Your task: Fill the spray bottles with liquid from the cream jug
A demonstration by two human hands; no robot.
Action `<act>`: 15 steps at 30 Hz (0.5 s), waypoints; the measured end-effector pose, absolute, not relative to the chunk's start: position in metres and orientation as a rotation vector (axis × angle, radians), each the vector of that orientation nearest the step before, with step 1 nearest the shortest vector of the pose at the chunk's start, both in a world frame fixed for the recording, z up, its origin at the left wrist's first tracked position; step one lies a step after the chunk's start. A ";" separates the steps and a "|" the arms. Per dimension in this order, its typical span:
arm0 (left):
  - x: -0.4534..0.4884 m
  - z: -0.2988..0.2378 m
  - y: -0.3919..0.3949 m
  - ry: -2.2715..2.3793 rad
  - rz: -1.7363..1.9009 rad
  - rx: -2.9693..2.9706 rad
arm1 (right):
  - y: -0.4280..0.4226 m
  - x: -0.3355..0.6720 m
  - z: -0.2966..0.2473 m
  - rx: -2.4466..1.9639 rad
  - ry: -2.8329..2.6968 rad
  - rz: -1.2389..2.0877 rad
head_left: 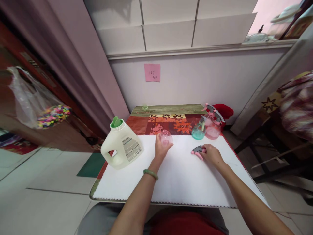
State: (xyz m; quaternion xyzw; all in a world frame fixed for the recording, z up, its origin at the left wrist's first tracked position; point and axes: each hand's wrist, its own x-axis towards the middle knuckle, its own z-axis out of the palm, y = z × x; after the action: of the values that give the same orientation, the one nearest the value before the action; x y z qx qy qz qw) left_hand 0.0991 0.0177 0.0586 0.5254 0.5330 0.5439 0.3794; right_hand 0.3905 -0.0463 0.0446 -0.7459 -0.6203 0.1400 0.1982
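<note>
My left hand (160,147) is wrapped round a small clear pink bottle (167,138) with its neck uncovered, near the middle of the white mat. At the right, my right hand (212,154) grips a grey and pink spray head (198,150) just over the mat, apart from any bottle. Behind that hand stand a teal spray bottle (198,132) and pink spray bottles (212,131) with their spray heads on. A large whitish jug (121,145) is left of my left hand, its green pouring spout (116,122) showing at the top.
The white mat (181,182) covers the front of a small table with a patterned top. A green ring-shaped cap (145,107) lies at its back edge. A pink note (152,72) is on the wall behind. A dark stool (271,156) stands to the right.
</note>
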 end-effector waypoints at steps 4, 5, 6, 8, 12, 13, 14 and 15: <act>0.104 0.042 0.027 1.413 1.414 1.350 | -0.055 0.401 0.043 -2.046 -1.817 0.351; 0.104 0.039 0.028 1.415 1.411 1.357 | -0.056 0.402 0.045 -2.043 -1.826 0.341; 0.103 0.037 0.028 1.414 1.404 1.364 | -0.058 0.401 0.047 -2.041 -1.834 0.330; 0.103 0.033 0.029 1.413 1.387 1.376 | -0.059 0.395 0.056 -2.029 -1.851 0.293; 0.109 0.027 0.030 1.422 1.352 1.423 | -0.058 0.364 0.085 -1.945 -1.863 0.199; 0.111 0.026 0.031 1.424 1.340 1.442 | -0.059 0.353 0.093 -1.893 -1.863 0.205; 0.112 0.026 0.031 1.427 1.327 1.460 | -0.060 0.341 0.102 -1.824 -1.861 0.226; 0.113 0.026 0.031 1.432 1.314 1.477 | -0.061 0.327 0.111 -1.736 -1.859 0.259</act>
State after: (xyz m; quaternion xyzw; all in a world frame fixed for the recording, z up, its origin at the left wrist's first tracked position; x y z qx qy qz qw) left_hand 0.1130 0.0312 0.0255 0.5682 0.5511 0.5056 0.3433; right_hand 0.3273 -0.0614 0.1110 -0.6502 -0.6961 0.0971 0.2885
